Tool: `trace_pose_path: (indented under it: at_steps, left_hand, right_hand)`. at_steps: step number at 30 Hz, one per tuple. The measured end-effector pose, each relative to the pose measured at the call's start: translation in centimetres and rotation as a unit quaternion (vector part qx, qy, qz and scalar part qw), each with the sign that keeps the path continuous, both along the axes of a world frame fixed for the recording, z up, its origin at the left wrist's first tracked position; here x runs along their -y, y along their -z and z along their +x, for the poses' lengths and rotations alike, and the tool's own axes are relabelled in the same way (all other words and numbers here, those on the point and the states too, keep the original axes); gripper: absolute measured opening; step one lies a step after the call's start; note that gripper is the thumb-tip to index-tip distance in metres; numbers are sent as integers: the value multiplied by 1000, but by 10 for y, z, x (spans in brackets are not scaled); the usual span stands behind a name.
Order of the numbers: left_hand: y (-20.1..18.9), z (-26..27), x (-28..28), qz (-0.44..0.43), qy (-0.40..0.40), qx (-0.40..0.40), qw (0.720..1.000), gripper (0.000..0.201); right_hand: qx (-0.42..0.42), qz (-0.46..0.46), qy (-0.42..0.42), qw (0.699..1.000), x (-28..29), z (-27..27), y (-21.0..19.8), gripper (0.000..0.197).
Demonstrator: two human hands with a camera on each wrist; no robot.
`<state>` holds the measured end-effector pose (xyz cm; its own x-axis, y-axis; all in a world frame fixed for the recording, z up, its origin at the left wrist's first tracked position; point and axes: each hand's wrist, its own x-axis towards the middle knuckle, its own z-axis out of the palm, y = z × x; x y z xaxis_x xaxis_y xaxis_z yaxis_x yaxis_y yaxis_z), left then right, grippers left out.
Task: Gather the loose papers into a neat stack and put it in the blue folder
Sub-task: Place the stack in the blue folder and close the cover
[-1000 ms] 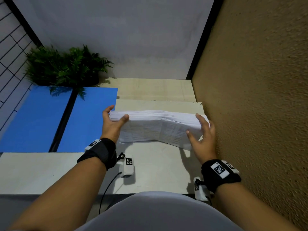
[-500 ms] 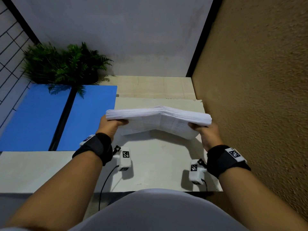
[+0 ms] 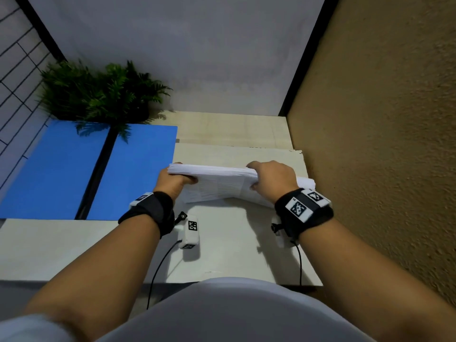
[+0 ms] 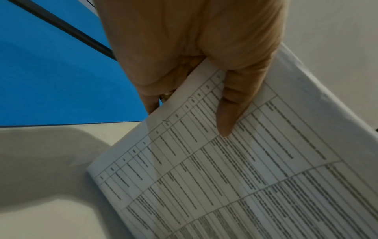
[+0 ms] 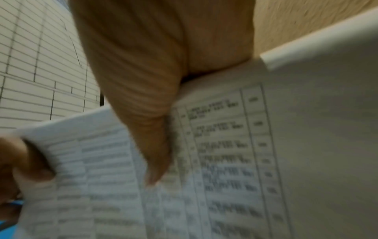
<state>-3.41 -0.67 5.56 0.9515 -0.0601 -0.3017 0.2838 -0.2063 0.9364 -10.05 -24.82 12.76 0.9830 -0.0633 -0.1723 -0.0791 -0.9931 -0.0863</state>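
You are holding the paper stack (image 3: 217, 180) above the tabletop (image 3: 234, 243), just right of the open blue folder (image 3: 138, 169). Your left hand (image 3: 172, 181) and right hand (image 3: 271, 178) are each clamping an end. It is floppy, likely heavy and slippery; support it underneath.

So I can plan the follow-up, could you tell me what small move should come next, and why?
Probably carry the paper stack leftward over the blue folder. Left hand and right hand grip its ends, it looks gathered, and the folder lies open just left of it.
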Motion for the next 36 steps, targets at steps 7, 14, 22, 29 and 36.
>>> trace_pose_path:
  at_steps: [7,14,22,29,36]
  left_hand:
    - [6,18,-50,9,-86,15,996,25]
    - [53,32,-196,326,-128,-79,934,46]
    - [88,37,-255,512,-4,-122,850,45]
    - [95,-13,-246,499,92,-76,858,30]
    - [91,-83,-241,462,94,6,882,33]
  right_hand:
    - [5,42,6,999,-2,20,-32,14]
    - [21,539,201,818,-41,27,-48,19]
    - [-33,680,277,678,-128,56,0,37]
    - [-95,704,236,663,-176,83,34,49]
    - [-163,669,262,676,-222,98,72,53]
